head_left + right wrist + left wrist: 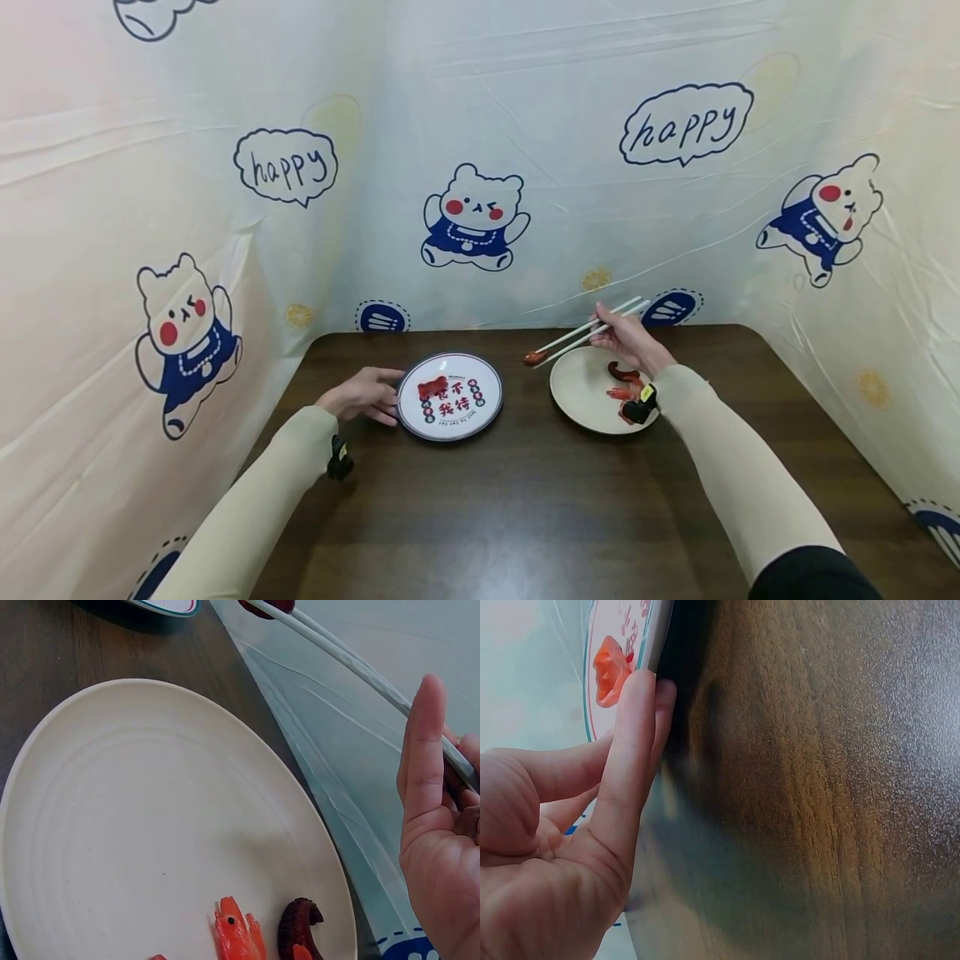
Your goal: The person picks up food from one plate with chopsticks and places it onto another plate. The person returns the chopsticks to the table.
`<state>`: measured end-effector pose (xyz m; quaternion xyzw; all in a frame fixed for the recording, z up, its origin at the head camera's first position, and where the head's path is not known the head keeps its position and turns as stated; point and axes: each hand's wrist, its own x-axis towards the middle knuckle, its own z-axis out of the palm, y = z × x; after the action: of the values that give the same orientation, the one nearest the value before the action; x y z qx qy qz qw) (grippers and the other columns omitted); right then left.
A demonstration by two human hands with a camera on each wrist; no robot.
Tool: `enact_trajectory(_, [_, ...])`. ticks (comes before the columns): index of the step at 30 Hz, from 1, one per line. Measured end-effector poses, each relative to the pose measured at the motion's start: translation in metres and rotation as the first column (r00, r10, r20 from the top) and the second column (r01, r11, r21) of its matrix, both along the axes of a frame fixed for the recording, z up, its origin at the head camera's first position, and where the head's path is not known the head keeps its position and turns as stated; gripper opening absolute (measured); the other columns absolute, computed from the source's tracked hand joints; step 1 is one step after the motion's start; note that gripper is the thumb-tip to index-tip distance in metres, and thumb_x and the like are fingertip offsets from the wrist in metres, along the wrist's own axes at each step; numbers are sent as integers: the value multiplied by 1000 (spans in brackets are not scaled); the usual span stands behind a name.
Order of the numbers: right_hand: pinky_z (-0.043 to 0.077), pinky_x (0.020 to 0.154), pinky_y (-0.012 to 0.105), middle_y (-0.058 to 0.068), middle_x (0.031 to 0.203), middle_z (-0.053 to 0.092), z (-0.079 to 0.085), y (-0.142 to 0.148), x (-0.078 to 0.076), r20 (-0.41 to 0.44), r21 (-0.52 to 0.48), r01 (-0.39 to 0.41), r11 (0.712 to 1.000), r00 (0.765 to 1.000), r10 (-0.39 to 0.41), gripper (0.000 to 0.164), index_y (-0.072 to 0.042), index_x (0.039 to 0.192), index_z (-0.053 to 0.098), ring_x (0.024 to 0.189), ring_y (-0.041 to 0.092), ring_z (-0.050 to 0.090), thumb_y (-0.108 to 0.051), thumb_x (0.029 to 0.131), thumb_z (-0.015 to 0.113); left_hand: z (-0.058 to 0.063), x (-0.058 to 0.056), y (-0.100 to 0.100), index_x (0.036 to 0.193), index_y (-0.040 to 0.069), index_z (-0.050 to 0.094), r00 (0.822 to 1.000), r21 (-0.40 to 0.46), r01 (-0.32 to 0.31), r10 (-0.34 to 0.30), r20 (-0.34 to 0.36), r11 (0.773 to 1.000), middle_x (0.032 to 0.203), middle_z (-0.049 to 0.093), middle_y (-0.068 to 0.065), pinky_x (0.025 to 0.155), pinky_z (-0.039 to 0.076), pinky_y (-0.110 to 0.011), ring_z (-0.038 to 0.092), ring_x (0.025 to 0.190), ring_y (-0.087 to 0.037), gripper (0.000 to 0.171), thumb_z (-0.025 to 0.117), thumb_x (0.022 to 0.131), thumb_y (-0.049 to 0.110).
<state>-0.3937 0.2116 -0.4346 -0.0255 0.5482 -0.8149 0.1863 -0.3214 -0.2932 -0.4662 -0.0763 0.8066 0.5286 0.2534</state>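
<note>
My right hand (628, 340) grips a pair of pale chopsticks (581, 335). Between their tips is a small glossy red-brown food piece (535, 358), held in the gap between the two plates. Below that hand, the cream plate (577, 392) carries an orange-red shrimp (238, 930) and a dark curved piece like a tentacle (298, 930), partly cut off in the right wrist view. My left hand (363, 394) touches the left rim of the white printed plate (450, 429) with extended fingers (622, 765). A wavy red piece (432, 387) lies on that plate's upper left.
Both plates stand on a dark brown wooden table (480, 517), near its back edge. A pale cloth (480, 100) printed with cartoon bears hangs behind and on both sides. A small black device (639, 406) on the right wrist overlaps the cream plate in the head view.
</note>
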Motion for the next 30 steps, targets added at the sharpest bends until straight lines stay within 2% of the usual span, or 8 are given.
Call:
enact_trajectory(5, [64,62,25,11,78,68,-2,-1,0,-5,-5,-1,1000,1000,1,37,7,108,60,60,17,71,-26,114,47,-1,-1,0,164,4,33,1000,1,-8,8,3,1000,113,60,-25,79,66,-42,72,81,-28,67,61,103,-2])
enact_trajectory(13, [63,59,23,7,75,68,-13,-7,-5,-18,16,35,999,999,-34,37,3,108,60,58,14,70,-31,113,49,-2,0,-2,164,5,33,1000,-5,-8,8,4,1000,113,60,-24,80,66,-42,73,84,-29,69,62,102,-2])
enact_trajectory(19, [62,59,23,7,76,68,-17,-13,-5,-9,2,32,999,999,-32,38,6,109,59,59,14,70,-31,113,49,-3,2,-2,164,4,33,1000,0,-20,20,6,1000,112,60,-25,79,66,-43,72,82,-29,68,61,102,-2])
enact_trajectory(30, [63,59,23,7,76,67,-20,-24,-5,-31,-25,34,999,999,-35,38,1,97,66,58,15,70,-27,114,47,1,2,0,163,4,34,1000,3,-19,19,5,1000,112,60,-25,79,66,-43,71,81,-28,67,61,102,-3])
